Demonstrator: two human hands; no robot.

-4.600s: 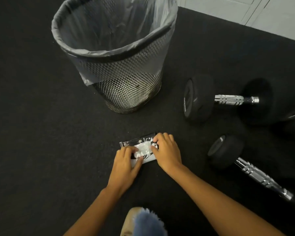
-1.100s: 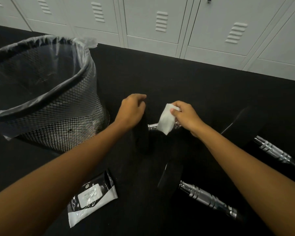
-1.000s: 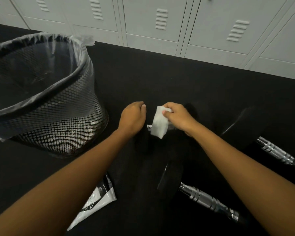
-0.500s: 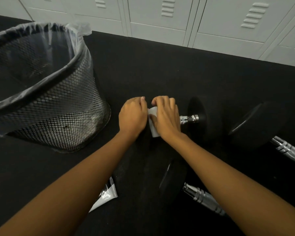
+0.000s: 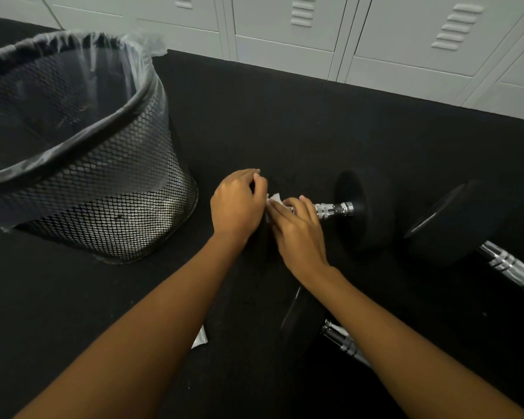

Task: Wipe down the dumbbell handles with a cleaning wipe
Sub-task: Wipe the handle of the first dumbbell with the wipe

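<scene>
Fingers (image 5: 297,207) of the right hand (image 5: 300,234) clenched around the wipe (image 5: 275,197) on the dumbbell handle (image 5: 333,209), mid-floor right of the bin (image 5: 82,164). Left hand (image 5: 238,204) clamps the near weight head. Suggest twisting while sliding rightward to cover the knurling; two more handles untouched.

The single head-worn camera looks forward and steeply down, close over the black floor (image 5: 254,122) toward lockers (image 5: 406,31).

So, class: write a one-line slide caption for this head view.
Right hand rubs a wipe along a dumbbell handle beside a bin; left hand steadies its end.
</scene>
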